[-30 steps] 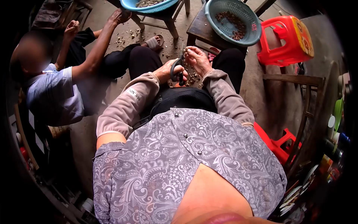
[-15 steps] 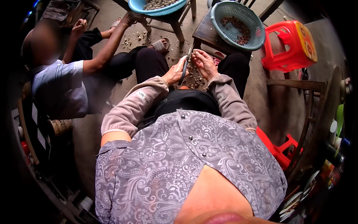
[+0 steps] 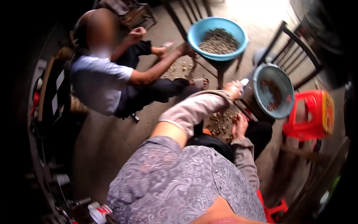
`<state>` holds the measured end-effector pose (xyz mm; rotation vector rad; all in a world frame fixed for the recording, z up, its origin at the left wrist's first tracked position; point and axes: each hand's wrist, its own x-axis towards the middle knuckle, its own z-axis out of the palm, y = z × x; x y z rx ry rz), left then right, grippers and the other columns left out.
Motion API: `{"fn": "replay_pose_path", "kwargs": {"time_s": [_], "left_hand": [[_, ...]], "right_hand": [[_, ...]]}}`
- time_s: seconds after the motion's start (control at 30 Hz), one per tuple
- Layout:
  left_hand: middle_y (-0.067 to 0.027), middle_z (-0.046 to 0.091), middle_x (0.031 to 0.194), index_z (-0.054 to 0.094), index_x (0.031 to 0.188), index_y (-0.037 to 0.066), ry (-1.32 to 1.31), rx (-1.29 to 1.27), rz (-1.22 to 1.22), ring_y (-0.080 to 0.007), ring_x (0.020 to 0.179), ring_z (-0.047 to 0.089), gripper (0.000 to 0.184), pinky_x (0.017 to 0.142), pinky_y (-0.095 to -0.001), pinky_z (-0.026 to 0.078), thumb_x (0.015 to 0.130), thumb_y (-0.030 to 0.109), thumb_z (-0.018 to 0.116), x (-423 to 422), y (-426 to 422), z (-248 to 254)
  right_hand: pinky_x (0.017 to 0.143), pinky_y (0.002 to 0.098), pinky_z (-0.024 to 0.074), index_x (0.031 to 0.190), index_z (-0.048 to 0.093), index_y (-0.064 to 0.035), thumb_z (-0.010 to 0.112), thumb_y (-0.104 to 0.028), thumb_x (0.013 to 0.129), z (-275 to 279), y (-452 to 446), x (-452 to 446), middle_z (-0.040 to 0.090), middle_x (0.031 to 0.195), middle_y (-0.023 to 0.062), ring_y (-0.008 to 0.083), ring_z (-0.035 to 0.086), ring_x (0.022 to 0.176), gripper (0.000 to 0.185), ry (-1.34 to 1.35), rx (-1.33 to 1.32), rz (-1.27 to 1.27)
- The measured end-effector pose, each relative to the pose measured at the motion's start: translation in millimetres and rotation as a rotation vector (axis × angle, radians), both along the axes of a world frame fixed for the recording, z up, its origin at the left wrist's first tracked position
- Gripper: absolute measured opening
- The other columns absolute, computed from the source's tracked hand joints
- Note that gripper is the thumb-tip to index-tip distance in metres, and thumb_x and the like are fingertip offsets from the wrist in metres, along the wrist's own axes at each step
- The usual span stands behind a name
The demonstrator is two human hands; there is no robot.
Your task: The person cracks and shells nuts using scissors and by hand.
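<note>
My left hand (image 3: 234,89) is stretched forward, closed around a slim hand tool (image 3: 244,83) with a grey handle and a bright, pale end; blur hides its exact kind. It is between a light-blue basin (image 3: 192,39) full of small pale-brown nuts (image 3: 219,46) and a grey-green plastic colander (image 3: 261,74). Reddish-brown kernels (image 3: 271,93) lie inside the colander. My right hand (image 3: 239,126) is lower, by my right knee, with its fingers curled together. Whatever may be in them cannot be made out. Broken shells (image 3: 220,121) are scattered on the floor beneath.
The basin and the colander stand on dark wooden chairs (image 3: 305,48). A red plastic stool (image 3: 304,115) is to the right. On the left another person (image 3: 99,82) sits low, one arm reaching toward the basin's chair. More shells (image 3: 181,69) litter the floor there.
My view has swung, bringing the whole blue basin into sight. My left hand has moved forward, away from my right hand, carrying the tool. My right hand has dropped back toward my knee.
</note>
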<state>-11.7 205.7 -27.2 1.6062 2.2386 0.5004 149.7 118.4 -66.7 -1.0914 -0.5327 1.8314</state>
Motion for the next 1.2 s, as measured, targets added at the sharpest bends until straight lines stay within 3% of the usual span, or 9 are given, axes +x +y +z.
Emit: {"fn": "replay_pose_path", "kwargs": {"time_s": [0.07,0.23,0.3,0.37,0.43,0.53,0.9,1.03,1.2], "left_hand": [[-0.0147,0.06,0.092,0.054,0.106,0.007,0.011,0.136,-0.013,-0.0321,0.084,0.061,0.038,0.074,-0.0418,0.049,0.072,0.021,0.064,14.0,32.5,-20.7],[-0.0208,0.052,0.105,0.053,0.105,-0.001,-0.127,0.139,-0.139,-0.0332,0.101,0.053,0.027,0.086,-0.0385,0.044,0.081,0.012,0.052,40.3,62.3,-28.2],[-0.0179,0.053,0.094,0.054,0.095,0.0,-0.085,0.326,-0.24,-0.0351,0.092,0.054,0.02,0.078,-0.0422,0.046,0.078,0.011,0.052,27.5,28.8,3.2],[-0.0207,0.055,0.084,0.052,0.091,0.003,-0.34,0.374,-0.239,-0.0371,0.082,0.057,0.016,0.071,-0.0448,0.046,0.081,0.016,0.051,21.6,-12.7,0.2],[-0.0193,0.06,0.077,0.053,0.092,0.002,-0.467,0.127,-0.289,-0.0366,0.075,0.061,0.024,0.067,-0.044,0.048,0.086,0.026,0.053,9.5,-59.3,12.4],[-0.0175,0.063,0.083,0.054,0.095,0.0,-0.642,-0.022,-0.181,-0.0266,0.08,0.064,0.045,0.069,-0.0379,0.049,0.086,0.044,0.057,-0.3,-104.9,12.1],[-0.0105,0.064,0.071,0.061,0.087,0.0,-0.708,-0.218,-0.146,-0.017,0.061,0.062,0.026,0.055,-0.0311,0.05,0.079,0.024,0.056,-25.6,-115.7,22.4],[-0.0042,0.057,0.066,0.057,0.086,0.001,-0.937,-0.257,-0.158,-0.0089,0.049,0.047,0.018,0.041,-0.0245,0.036,0.08,0.018,0.061,-30.6,-110.9,17.3],[-0.0061,0.059,0.064,0.06,0.082,0.001,-1.03,-0.372,-0.172,-0.0119,0.05,0.053,0.026,0.043,-0.0259,0.041,0.075,0.025,0.065,-38.9,-101.8,13.3]], "right_hand": [[0.066,0.0213,0.0486,0.103,0.057,-0.0025,0.055,-0.009,0.088,-11.3,3.9,10.4,0.06,0.089,0.0077,0.0136,0.057,0.076,0.017,0.053,-0.008,0.051],[0.064,0.0208,0.046,0.096,0.058,-0.0084,0.057,-0.008,0.086,16.0,11.9,2.7,0.061,0.084,0.0009,0.0116,0.059,0.077,0.01,-0.049,-0.116,0.041],[0.063,0.0213,0.0468,0.095,0.058,-0.0085,0.058,-0.007,0.086,4.6,10.3,1.8,0.06,0.083,0.0004,0.0115,0.058,0.076,0.009,-0.039,-0.077,0.103],[0.062,0.0223,0.0478,0.096,0.058,-0.0086,0.059,-0.006,0.085,-16.6,4.8,-1.0,0.059,0.081,-0.0001,0.0104,0.057,0.073,0.012,0.032,0.097,-0.001],[0.055,0.0201,0.044,0.097,0.056,-0.0094,0.061,-0.006,0.085,19.9,3.7,-9.5,0.058,0.079,-0.0002,0.0073,0.054,0.065,0.014,-0.129,0.01,0.107],[0.072,0.026,0.0508,0.097,0.055,-0.003,0.057,-0.004,0.087,0.6,-1.0,-21.4,0.059,0.086,0.0052,0.0157,0.061,0.079,0.01,0.097,0.011,0.191],[0.071,0.026,0.0528,0.096,0.056,-0.0053,0.06,-0.002,0.086,8.0,-10.0,-28.6,0.06,0.088,0.0059,0.0154,0.061,0.079,0.012,0.053,-0.046,0.294],[0.072,0.0277,0.0529,0.096,0.056,-0.0064,0.061,-0.004,0.085,8.7,-4.7,-26.0,0.061,0.088,0.0055,0.0162,0.062,0.083,0.012,0.052,-0.067,0.305],[0.066,0.025,0.0512,0.096,0.057,-0.0077,0.063,-0.007,0.085,10.3,-6.9,-26.2,0.06,0.086,0.0033,0.0134,0.06,0.077,0.012,0.1,-0.105,0.302]]}}
